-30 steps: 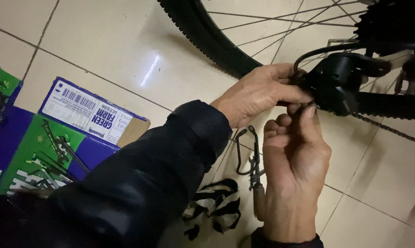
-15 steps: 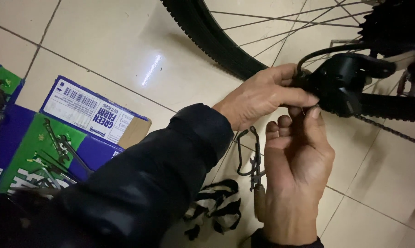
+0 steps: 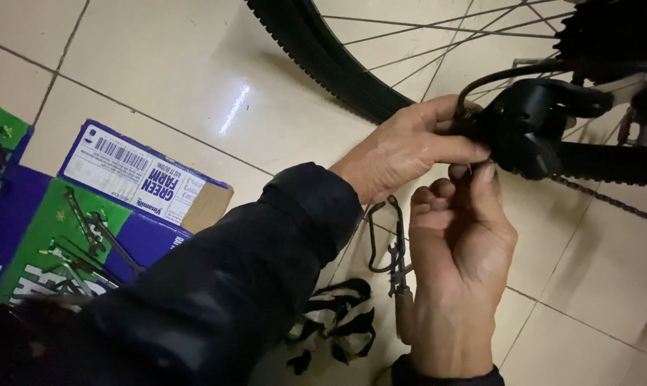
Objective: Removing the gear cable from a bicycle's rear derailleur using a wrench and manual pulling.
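Note:
A black rear derailleur (image 3: 534,125) hangs by the bicycle's rear wheel (image 3: 337,61), with a black cable (image 3: 495,77) curving into it. My left hand (image 3: 402,146), in a dark sleeve, grips the derailleur's left side. My right hand (image 3: 459,250) reaches up from below and pinches something small at the derailleur's underside between thumb and forefinger; what it pinches is hidden. The chain (image 3: 609,204) runs off to the right.
A flattened blue and green cardboard box (image 3: 87,214) with several metal tools on it lies on the tiled floor at the left. Below my hands lie a wooden-handled metal tool (image 3: 398,271) and a black and white rag (image 3: 337,322).
The view has shifted slightly left and up. Both hands stay on the derailleur, with my right fingers working a little at its underside.

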